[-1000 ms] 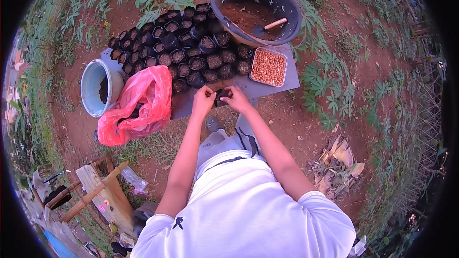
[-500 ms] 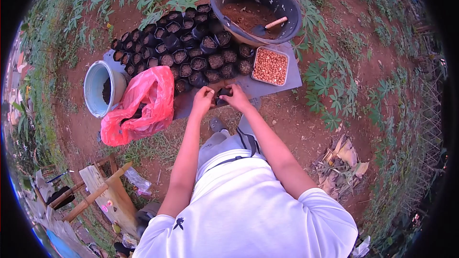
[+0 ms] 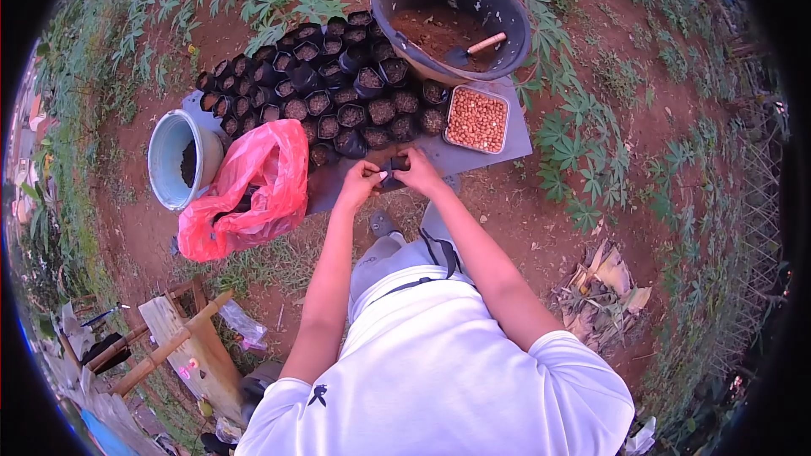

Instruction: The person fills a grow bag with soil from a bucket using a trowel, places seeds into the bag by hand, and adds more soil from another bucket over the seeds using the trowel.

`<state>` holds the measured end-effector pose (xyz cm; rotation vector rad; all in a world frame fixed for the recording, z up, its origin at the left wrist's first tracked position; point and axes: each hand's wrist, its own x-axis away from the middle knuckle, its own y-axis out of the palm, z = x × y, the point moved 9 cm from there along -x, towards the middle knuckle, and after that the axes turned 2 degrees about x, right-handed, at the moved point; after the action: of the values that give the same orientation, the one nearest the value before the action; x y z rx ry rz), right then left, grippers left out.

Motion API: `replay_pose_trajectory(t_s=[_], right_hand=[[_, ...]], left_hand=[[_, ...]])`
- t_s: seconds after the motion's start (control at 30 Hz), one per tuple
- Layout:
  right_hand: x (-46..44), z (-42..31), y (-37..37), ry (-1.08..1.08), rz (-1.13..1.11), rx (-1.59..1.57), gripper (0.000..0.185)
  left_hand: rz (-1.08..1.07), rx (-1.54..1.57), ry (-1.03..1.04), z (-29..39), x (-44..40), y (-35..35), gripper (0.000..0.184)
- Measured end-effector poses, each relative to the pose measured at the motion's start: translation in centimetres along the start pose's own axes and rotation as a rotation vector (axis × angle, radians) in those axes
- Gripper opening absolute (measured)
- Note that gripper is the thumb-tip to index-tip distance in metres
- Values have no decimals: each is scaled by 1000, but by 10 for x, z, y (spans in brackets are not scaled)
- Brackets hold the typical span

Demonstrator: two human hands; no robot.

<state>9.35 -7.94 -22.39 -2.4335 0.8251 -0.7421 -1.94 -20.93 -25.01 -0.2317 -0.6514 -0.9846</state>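
Both my hands meet over the near edge of the grey board [image 3: 456, 155]. Between them is a small black plastic bag [image 3: 394, 167]. My right hand [image 3: 416, 172] is closed on its right side, and the fingers of my left hand [image 3: 361, 181] pinch its left side. Just beyond stand several black bags filled with soil [image 3: 349, 116], packed in rows. A pink plastic bag [image 3: 262, 171] lies to the left, with dark items partly hidden inside. On the right, a clear square tub of reddish-brown seeds [image 3: 476, 119] rests on the board.
A large dark basin [image 3: 515, 34] holds soil and a trowel [image 3: 486, 44] at the back. A pale blue bucket [image 3: 162, 160] with dark soil stands at the left. Wooden pieces [image 3: 198, 355] are at the lower left, dry leaves [image 3: 604, 291] at the lower right. Green plants surround the spot.
The fingers of my left hand have shifted slightly against the small black bag, and my hands have moved a little. The view has shifted slightly. The containers stay in place.
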Motion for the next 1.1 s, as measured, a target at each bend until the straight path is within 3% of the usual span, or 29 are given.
replay_pose_trajectory(t_s=[0.43, 0.67, 1.1], right_hand=[[-2, 15, 6, -45, -72, -100, 57], [16, -12, -9, -150, -59, -136, 43], [23, -45, -22, -224, 23, -170, 22]], left_hand=[[23, -88, -36, -1, -6, -1, 33], [106, -217, 15, 1, -10, -2, 42], [164, -221, 20, 0, -14, 0, 40]])
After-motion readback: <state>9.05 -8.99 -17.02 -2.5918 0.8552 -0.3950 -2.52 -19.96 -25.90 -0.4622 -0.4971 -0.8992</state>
